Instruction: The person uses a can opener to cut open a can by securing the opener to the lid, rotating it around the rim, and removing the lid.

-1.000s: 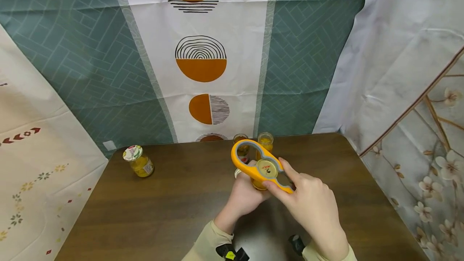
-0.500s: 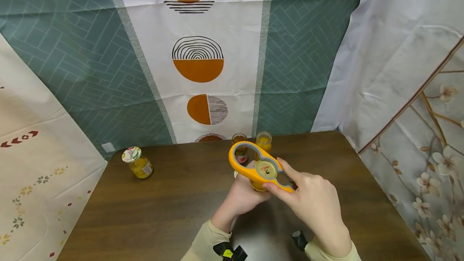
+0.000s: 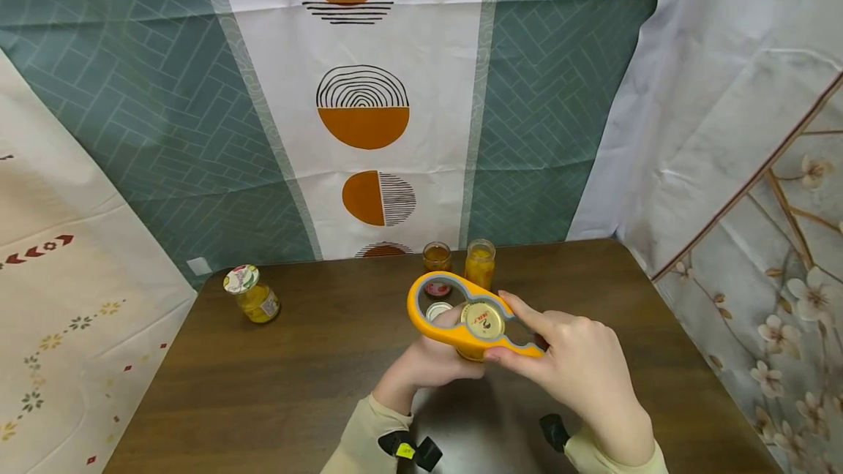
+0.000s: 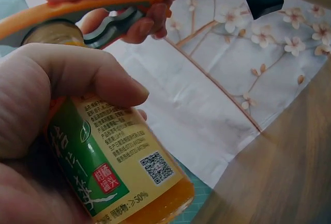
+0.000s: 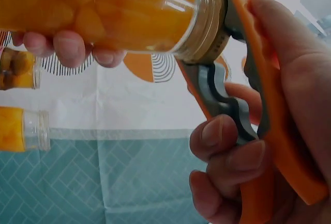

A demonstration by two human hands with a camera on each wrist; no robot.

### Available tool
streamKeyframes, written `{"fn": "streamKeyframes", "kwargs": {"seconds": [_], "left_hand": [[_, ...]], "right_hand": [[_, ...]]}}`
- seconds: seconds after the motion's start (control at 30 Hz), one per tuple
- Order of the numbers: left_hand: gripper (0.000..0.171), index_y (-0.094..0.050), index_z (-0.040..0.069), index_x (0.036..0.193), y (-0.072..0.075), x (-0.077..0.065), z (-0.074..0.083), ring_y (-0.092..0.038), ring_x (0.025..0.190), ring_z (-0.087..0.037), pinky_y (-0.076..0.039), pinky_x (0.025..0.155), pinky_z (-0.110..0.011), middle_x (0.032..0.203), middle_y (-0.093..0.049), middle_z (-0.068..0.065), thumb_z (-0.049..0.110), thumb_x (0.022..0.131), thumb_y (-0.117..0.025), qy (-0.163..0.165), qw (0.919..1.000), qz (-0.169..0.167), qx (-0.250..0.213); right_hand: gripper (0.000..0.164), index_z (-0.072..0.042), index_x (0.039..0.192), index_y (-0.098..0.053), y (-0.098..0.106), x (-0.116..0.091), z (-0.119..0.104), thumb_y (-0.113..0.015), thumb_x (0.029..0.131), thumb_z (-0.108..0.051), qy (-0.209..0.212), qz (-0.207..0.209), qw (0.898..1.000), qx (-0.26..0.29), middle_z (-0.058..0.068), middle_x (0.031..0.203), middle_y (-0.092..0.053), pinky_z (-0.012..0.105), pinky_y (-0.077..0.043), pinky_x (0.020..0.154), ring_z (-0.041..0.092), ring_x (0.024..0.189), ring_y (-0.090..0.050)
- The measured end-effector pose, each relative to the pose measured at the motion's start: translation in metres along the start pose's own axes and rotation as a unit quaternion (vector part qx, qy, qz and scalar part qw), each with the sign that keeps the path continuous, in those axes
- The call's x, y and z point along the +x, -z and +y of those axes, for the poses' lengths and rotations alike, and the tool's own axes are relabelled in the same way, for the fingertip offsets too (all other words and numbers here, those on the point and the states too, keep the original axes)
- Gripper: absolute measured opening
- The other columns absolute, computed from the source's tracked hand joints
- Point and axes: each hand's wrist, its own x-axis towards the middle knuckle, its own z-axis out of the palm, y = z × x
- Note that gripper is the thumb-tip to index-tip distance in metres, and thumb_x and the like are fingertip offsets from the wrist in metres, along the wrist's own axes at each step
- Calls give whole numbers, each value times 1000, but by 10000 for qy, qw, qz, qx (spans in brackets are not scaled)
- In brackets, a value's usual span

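**Orange opener clasped round a held jar's lid**

Patterned cloth (image 3: 546,93) hung behind a dark wooden counter (image 3: 276,386), whose near edge fell outside the head view. Over the counter, a little right of its middle, the right-hand grip (image 3: 582,360) had thumb and fingers wrapped about the handles of the orange opener (image 5: 280,120), with a gap left between them. The left-hand grip (image 3: 435,364) was curled firmly round the held jar (image 5: 139,17), below its gold lid (image 3: 484,320), which sat in the opener's grey-lined hollow. One lidded jar (image 3: 257,300) stood by the far-left corner; a dark jar (image 3: 437,258) and a yellow jar (image 3: 481,268) stood at the far edge, right of centre.

The step looked like turning the lid. Done well, it probably wanted the opener flat on the rim, an even squeeze, and the jar braced against the twist and near upright, lest it spill.

The left-hand grip hid much of the held jar, and the right wrist view cut off its base. Whether the lid was loose could not be told. A pale disc (image 3: 437,310) showed through the opener's ring, its support unclear; the label's (image 4: 129,151) small print was hard to read.
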Motion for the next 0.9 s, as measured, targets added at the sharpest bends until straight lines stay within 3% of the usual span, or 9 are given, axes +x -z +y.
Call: {"fn": "streamKeyframes", "kwargs": {"seconds": [0.2,0.37,0.53,0.63,0.77,0.9], "left_hand": [[63,-56,2,122,2,1,2,-54,90,-14,-49,88,-31,104,-64,-9,-15,63,-73,-135,9996,-248,1],[62,-56,2,122,0,0,1,-54,87,-12,-50,85,-29,100,-64,-9,-14,64,-73,-160,9995,-231,-115],[58,-57,2,117,-2,1,-7,-56,84,-12,-52,83,-31,97,-65,-11,-13,64,-74,-141,9991,-178,-360],[57,-59,6,114,-5,0,-21,-57,84,-13,-52,83,-31,97,-65,-9,-13,63,-75,2,9991,-156,-387],[57,-57,12,115,-7,-2,-38,-57,87,-13,-52,84,-30,99,-63,-3,-7,65,-78,218,9992,-236,-242],[58,-56,17,118,-4,-7,-40,-59,89,-13,-53,85,-32,102,-62,1,1,68,-81,513,9986,-113,-102]], "right_hand": [[71,-33,128,-67,2,0,3,-57,77,-81,112,-37,9999,25,-16,56,-30,23,-24,36,3,45,-22],[70,-31,127,-68,2,0,4,-60,76,-79,124,-18,9998,162,-17,57,-32,23,-25,37,2,46,-24],[69,-30,128,-67,1,1,5,-59,79,-77,116,35,9995,297,-18,57,-33,23,-27,38,2,47,-26],[69,-29,130,-66,2,1,6,-61,79,-75,41,42,9993,366,-18,58,-35,23,-29,39,1,47,-28],[68,-29,132,-64,4,1,5,-70,76,-68,-167,10,9982,570,-19,61,-46,24,-34,42,1,48,-33],[67,-32,133,-62,9,-3,5,-83,72,-50,-541,-59,9937,978,-13,86,-71,23,-40,49,1,55,-45]]}}
